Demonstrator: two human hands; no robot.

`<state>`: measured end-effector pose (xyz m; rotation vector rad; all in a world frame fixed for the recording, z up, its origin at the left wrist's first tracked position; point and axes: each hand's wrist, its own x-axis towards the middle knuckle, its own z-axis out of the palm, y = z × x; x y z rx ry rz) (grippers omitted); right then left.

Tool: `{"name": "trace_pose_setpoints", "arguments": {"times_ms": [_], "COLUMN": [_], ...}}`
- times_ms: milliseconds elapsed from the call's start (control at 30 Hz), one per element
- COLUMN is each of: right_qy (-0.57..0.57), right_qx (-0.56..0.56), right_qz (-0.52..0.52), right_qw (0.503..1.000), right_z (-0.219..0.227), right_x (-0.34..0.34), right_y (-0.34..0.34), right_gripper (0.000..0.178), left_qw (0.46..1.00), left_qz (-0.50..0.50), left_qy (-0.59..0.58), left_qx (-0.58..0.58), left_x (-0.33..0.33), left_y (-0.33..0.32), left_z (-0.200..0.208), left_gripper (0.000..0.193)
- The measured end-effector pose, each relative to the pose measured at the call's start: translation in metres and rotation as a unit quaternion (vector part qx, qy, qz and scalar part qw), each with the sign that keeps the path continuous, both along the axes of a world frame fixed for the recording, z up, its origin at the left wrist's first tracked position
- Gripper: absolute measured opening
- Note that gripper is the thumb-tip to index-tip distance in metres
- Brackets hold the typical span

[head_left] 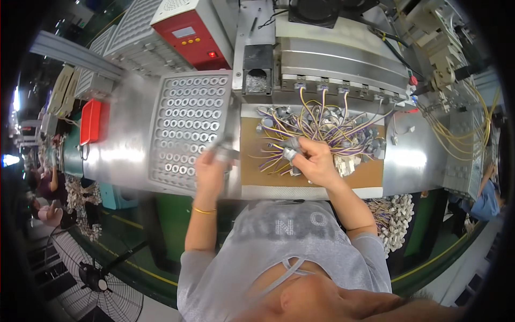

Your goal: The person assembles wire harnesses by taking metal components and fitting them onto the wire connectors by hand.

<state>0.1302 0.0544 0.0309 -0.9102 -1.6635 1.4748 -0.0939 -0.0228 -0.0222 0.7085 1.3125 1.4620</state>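
My left hand point(210, 169), smeared by motion, is over the right edge of a light grey tray point(154, 134). Its fingers are closed on a small grey cylindrical part point(223, 154) whose details are blurred. Rows of ring-shaped metal parts point(185, 112) fill most of the tray's pockets. Above a brown work mat point(314, 180), my right hand point(319, 165) is closed around a small grey cylindrical part point(289, 154) with a shiny metal end, thumb and fingers pressed on it. Beside that hand lies a tangle of purple, yellow and white wires point(335, 134) with grey capped ends.
Behind the mat stands a long metal fixture point(343, 61) with several wires plugged along its front. A red and white control box point(196, 37) is behind the tray, near a small black bin point(258, 75). A red bin point(91, 122) sits far left. White connectors point(397, 225) hang below the table.
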Motion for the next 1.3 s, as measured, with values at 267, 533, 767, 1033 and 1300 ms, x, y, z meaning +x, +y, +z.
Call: {"name": "trace_pose_setpoints", "arguments": {"times_ms": [267, 533, 767, 1033, 1300], "right_qy": [0.054, -0.040, -0.077, -0.074, -0.049], "right_qx": [-0.072, 0.095, 0.160, 0.100, -0.103], "right_qz": [-0.025, -0.044, -0.054, -0.036, -0.037], "right_qw": [0.996, 0.994, 0.983, 0.992, 0.993], "right_z": [-0.006, -0.010, 0.004, 0.000, 0.002], "right_x": [0.009, 0.014, 0.016, 0.015, 0.011], "right_y": [-0.002, 0.002, 0.003, 0.001, 0.001], "right_gripper": [0.005, 0.007, 0.015, 0.021, 0.004], "left_qw": [0.987, 0.978, 0.970, 0.960, 0.957], "left_qz": [-0.134, -0.162, -0.152, -0.156, -0.131], "left_qy": [-0.061, -0.011, 0.094, 0.158, -0.258], "left_qx": [0.064, 0.132, 0.164, 0.173, 0.015], "left_x": [0.071, 0.076, 0.079, 0.081, 0.083], "left_y": [0.023, 0.023, 0.022, 0.027, 0.041], "left_z": [0.026, 0.036, 0.033, 0.036, 0.025], "left_gripper": [0.036, 0.037, 0.036, 0.031, 0.024]}}
